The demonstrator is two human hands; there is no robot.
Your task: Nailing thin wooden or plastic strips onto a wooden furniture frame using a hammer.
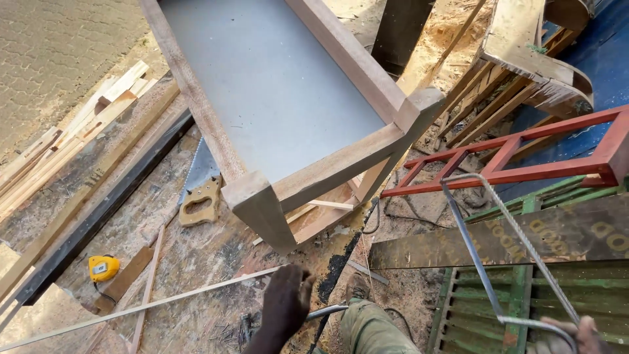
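A frame [314, 118] lies on the table [196, 262]. Left of its near leg lies a saw [200, 196], a tape [103, 267] further left, a strip [151, 305] before them.

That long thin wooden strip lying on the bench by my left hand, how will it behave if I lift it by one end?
The wooden strip looks very slender for its length, so it will probably sag and whip. It seems light. The left hand is near its end; lifted there, the far end would likely drag across the bench.
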